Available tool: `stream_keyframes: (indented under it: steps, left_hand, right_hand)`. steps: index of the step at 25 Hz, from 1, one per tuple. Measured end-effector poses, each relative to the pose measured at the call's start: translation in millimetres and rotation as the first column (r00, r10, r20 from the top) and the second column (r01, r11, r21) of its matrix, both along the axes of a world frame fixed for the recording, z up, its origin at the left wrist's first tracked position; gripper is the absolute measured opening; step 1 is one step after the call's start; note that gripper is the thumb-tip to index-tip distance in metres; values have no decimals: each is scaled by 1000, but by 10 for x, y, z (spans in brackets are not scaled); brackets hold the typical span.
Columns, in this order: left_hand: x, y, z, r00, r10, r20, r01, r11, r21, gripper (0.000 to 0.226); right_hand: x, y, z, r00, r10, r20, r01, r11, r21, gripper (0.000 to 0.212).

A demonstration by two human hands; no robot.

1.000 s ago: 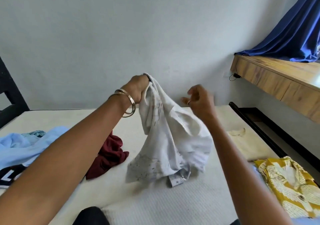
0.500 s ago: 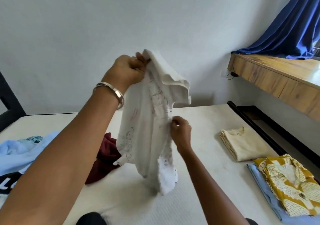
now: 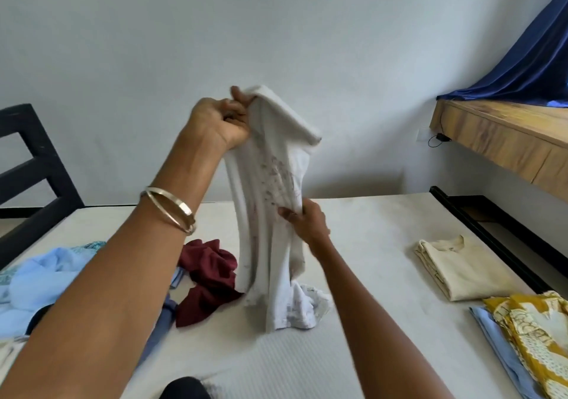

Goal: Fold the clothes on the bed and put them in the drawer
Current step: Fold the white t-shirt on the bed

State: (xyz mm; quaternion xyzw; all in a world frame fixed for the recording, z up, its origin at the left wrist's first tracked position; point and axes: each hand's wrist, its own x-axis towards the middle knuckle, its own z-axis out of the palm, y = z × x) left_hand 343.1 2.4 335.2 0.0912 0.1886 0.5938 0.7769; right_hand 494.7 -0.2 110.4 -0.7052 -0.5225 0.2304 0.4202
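Left hand (image 3: 219, 123) grips the white shirt (image 3: 270, 214) by its top, now raised higher; right hand (image 3: 307, 225) has slid down to pinch mid-cloth. Hem trails on the bed (image 3: 368, 229) centre; folding not begun.

Bare mattress (image 3: 362, 245) lies open between the hanging white shirt (image 3: 270, 214) and the folded beige top (image 3: 458, 269) at the right. Left of the shirt, the maroon cloth (image 3: 209, 275) and blue clothes (image 3: 46, 278) crowd the bed. The near strip of mattress is bare; the yellow pile (image 3: 534, 334) fills the right corner.
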Motion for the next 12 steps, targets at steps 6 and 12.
stream_keyframes:
  steps: [6, 12]
  left_hand:
    - [-579, 345, -418, 978, 188, -95, -190, 982, -11, 28]
    - [-131, 355, -1032, -163, 403, -901, 379, 868, 320, 99]
  right_hand:
    - [629, -169, 105, 965, 98, -242, -36, 968, 247, 71]
    - [600, -207, 1388, 933, 218, 288, -316, 877, 361, 47]
